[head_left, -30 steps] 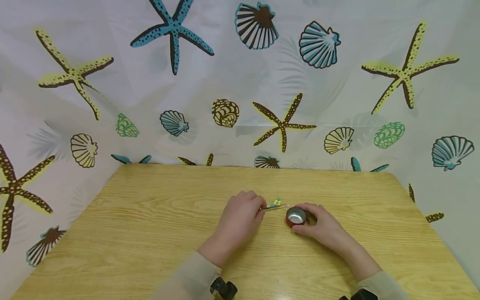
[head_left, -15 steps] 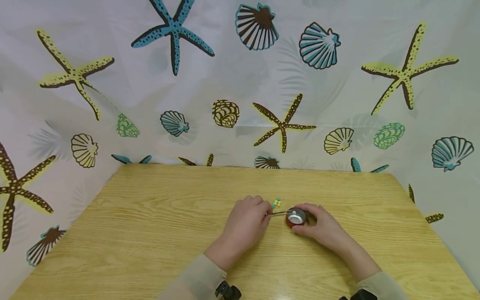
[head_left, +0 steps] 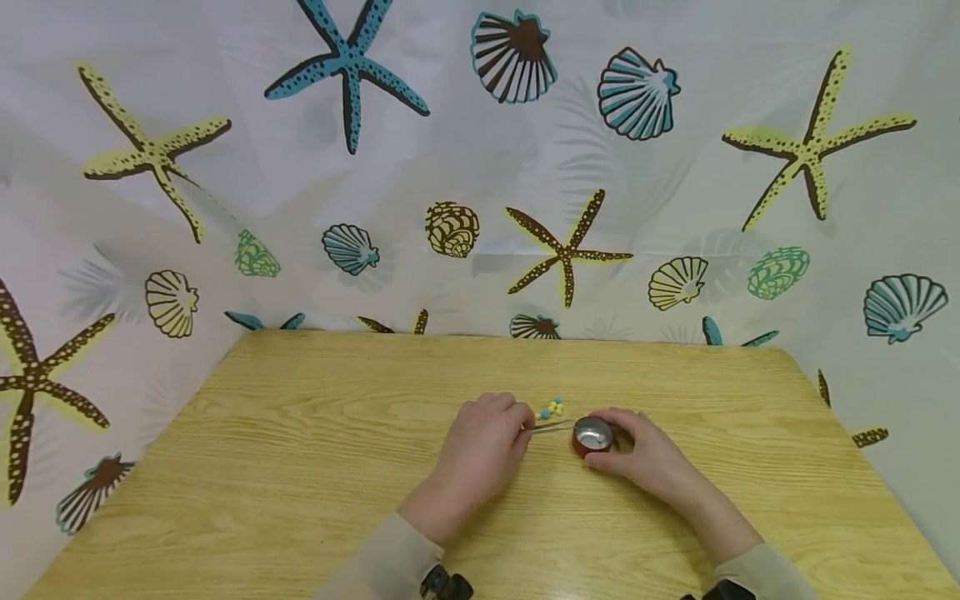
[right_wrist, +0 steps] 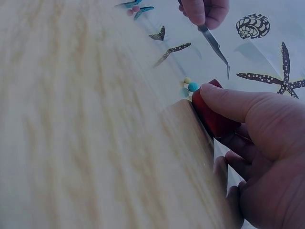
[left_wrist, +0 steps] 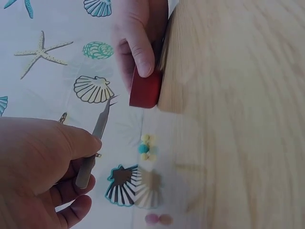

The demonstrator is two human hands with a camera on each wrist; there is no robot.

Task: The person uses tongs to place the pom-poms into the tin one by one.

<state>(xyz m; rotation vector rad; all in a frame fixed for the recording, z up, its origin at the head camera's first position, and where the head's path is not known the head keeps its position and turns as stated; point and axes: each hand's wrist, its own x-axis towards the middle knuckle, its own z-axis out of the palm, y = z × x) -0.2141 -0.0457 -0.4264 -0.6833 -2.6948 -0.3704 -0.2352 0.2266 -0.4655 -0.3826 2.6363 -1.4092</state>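
My left hand [head_left: 480, 446] pinches slim metal tweezers [left_wrist: 99, 128] between thumb and fingers. The bent tips stand slightly apart with nothing visible between them, just left of a small round tin [head_left: 582, 449], red outside and silver inside. The tin sits upright and open-topped on the table, and my right hand [head_left: 647, 457] grips it from the right, thumb at the near side and fingers at the far side. What lies inside the tin is too small to tell. Behind the tweezers lie several small beads, yellow [head_left: 558, 409] and blue [head_left: 545, 413].
A pink bead [left_wrist: 151, 218] lies further left, hidden in the head view. The wood-grain table [head_left: 300, 467] runs back to a hanging cloth [head_left: 420, 167] printed with starfish and shells. A dark wrist camera [head_left: 446, 583] sits on the left sleeve.
The tweezers carried a small pale bead rightward over the tin, then drew back left with bare tips. My left hand moved with them; the right hand and tin stayed put.
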